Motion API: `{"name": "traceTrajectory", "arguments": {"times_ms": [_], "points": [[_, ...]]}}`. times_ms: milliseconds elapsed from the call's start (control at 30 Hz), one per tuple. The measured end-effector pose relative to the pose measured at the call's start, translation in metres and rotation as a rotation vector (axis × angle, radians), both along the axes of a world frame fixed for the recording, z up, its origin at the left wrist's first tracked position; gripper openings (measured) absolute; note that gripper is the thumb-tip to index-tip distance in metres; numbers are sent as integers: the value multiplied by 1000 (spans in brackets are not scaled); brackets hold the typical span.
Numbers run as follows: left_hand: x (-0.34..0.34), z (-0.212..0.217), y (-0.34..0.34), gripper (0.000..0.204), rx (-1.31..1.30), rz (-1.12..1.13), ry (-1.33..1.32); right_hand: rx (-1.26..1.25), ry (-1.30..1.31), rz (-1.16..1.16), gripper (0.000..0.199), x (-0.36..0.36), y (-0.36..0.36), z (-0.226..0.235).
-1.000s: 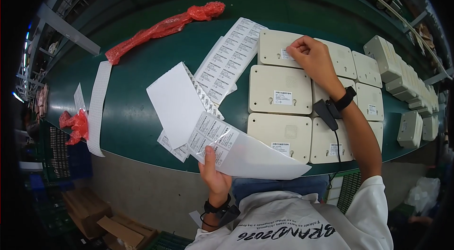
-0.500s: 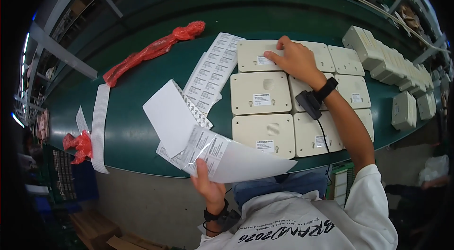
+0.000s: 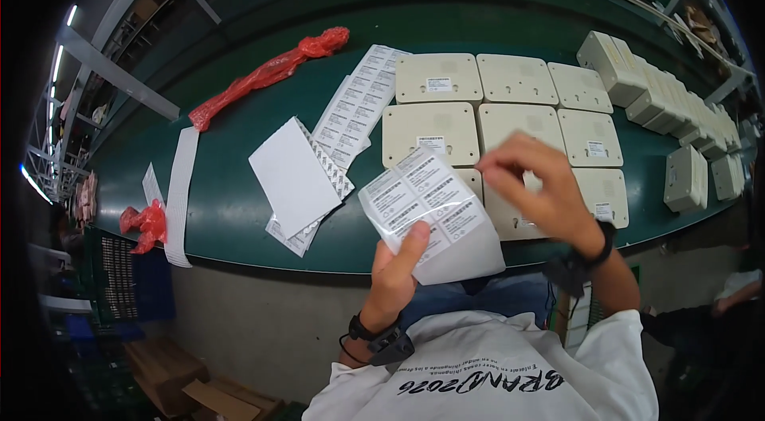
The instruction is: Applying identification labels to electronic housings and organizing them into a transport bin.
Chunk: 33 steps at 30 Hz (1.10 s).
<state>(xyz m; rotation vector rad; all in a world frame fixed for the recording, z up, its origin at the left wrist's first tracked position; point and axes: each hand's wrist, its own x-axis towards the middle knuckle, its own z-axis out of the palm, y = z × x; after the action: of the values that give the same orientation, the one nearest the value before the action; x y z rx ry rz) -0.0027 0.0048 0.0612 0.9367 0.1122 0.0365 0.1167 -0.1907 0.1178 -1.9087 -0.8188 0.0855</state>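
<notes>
My left hand (image 3: 398,266) holds a sheet of white printed labels (image 3: 426,206), its thumb pressed on the front. The sheet's lower part curls over the table's near edge. My right hand (image 3: 546,194), slightly blurred, hovers by the sheet's right edge with thumb and forefinger close in a pinch. Whether anything is between those fingertips cannot be made out. Below and beyond both hands lie several cream plastic housings (image 3: 518,77) in rows, backs up. A small white label (image 3: 438,85) is on the far left housing; some others bear one too. The sheet and right hand partly cover the front ones.
More label sheets (image 3: 355,114) and a white sheet stack (image 3: 293,178) lie left of the housings. Red plastic wrapping (image 3: 271,74) and a long white strip (image 3: 182,198) are farther left. Cream housings (image 3: 677,106) stand upright in a row at right on the green table (image 3: 231,222).
My right hand has drawn back from the far left housing, uncovering its label, toward the sheet. My left hand has raised the label sheet and moved it right, over the front left housing.
</notes>
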Motion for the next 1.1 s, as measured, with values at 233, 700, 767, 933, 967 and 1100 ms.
{"name": "traceTrajectory", "arguments": {"times_ms": [233, 700, 767, 933, 967, 1100], "points": [[12, -1, -44, 50, -4, -186, -17, -79, -467, -282, 28, -57, -44, -2], [25, -1, -137, 53, 197, -86, -25, -110, -645, -561, 15, -101, -113, -38], [26, -1, -141, 53, 174, -105, -33, -75, -589, -560, 13, -105, -117, -38], [35, -2, -122, 50, 47, -76, 11, 58, -538, -341, 15, -117, -114, -6], [36, -3, -112, 49, -1, -56, 28, 235, -404, -176, 18, -119, -121, 6], [46, -9, -98, 44, -14, 134, -10, 202, -181, -338, 27, -90, -168, 19]]}}
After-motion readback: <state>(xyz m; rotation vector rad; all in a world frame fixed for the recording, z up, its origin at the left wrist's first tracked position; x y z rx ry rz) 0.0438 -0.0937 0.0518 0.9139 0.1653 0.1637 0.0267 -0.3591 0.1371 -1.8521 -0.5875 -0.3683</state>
